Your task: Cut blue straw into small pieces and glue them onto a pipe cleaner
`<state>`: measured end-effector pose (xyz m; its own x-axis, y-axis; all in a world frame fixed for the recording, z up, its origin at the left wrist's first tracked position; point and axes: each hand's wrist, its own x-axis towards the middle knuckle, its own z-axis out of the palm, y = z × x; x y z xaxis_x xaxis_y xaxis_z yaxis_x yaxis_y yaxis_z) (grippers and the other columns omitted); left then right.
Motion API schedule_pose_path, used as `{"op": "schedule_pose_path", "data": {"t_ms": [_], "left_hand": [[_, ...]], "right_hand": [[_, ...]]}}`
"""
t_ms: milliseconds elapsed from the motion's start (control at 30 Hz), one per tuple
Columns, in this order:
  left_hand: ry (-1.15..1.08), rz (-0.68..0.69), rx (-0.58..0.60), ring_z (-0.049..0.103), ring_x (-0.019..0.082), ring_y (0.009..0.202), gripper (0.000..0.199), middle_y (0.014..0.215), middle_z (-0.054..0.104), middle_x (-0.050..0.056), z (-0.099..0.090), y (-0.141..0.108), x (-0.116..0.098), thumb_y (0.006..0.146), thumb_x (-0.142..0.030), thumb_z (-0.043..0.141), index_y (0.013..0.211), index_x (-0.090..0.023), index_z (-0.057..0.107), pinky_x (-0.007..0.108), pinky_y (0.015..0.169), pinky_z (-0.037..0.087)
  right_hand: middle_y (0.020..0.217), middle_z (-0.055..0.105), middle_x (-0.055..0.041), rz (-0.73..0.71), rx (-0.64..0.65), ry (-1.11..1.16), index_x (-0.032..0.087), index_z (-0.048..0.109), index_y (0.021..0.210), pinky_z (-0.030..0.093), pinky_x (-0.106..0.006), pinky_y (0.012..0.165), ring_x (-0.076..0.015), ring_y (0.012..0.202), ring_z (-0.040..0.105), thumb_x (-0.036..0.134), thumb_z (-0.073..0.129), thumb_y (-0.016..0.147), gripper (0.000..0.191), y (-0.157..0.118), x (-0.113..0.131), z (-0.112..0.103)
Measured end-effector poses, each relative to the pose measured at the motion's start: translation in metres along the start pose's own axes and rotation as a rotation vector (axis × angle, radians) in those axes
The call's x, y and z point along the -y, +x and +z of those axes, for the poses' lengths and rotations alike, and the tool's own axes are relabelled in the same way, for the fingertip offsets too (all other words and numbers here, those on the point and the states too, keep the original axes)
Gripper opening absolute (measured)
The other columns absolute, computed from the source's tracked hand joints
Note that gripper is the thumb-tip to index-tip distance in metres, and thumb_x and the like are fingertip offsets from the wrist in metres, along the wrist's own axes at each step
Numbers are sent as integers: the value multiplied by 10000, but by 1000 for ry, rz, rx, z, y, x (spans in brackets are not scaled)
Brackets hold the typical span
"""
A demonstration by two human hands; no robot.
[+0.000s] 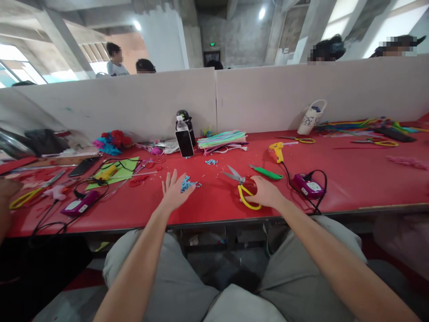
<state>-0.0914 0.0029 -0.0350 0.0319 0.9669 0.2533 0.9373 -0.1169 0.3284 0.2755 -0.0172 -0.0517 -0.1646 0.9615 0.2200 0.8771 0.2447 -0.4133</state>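
Observation:
My left hand [174,192] is spread out beside and partly over a small heap of short light-blue pieces [188,182] on the red table. A second, smaller cluster of the blue pieces [211,162] lies farther back. My right hand [268,193] has its fingers round the yellow handles of a pair of scissors [241,181]; the blades are parted and point back and left. How firmly it grips is hard to see. Just behind that hand lies a green-handled craft knife [267,172].
A yellow glue gun [276,152] is wired near a purple power box [308,186] on the right. Behind my hands stand a phone [185,143], bottles and a bundle of pastel pipe cleaners [221,141]. Another person's hand [8,192] is at far left. A white partition [150,100] closes the back.

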Motion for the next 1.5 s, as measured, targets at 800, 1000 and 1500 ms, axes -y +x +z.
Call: {"op": "schedule_pose_path", "data": {"t_ms": [800, 1000, 1500], "left_hand": [[227, 273, -134, 81, 308, 1494, 641, 1630, 107, 47, 22, -25, -11, 922, -472, 414, 1514, -253, 296, 539, 1195, 92], [226, 102, -44, 226, 355, 1456, 700, 1582, 277, 112, 29, 15, -10, 884, -610, 407, 1463, -216, 404, 531, 1164, 217], [122, 136, -26, 507, 324, 1264, 614, 1352, 548, 201, 46, 33, -9, 894, -507, 432, 1328, -80, 512, 422, 1055, 400]], "right_hand": [[1144, 660, -122, -74, -167, -116, 176, 617, 1122, 462, -424, 963, -302, 1103, 595, 506, 650, 765, 488, -10, -33, 10], [1147, 656, -122, -56, -157, -101, 164, 616, 1119, 453, -414, 970, -296, 1103, 584, 506, 646, 763, 495, -7, -37, 14], [1102, 652, -130, -3, -157, -82, 171, 611, 1095, 457, -409, 927, -302, 1082, 577, 486, 635, 774, 450, -5, -28, 18]]}}
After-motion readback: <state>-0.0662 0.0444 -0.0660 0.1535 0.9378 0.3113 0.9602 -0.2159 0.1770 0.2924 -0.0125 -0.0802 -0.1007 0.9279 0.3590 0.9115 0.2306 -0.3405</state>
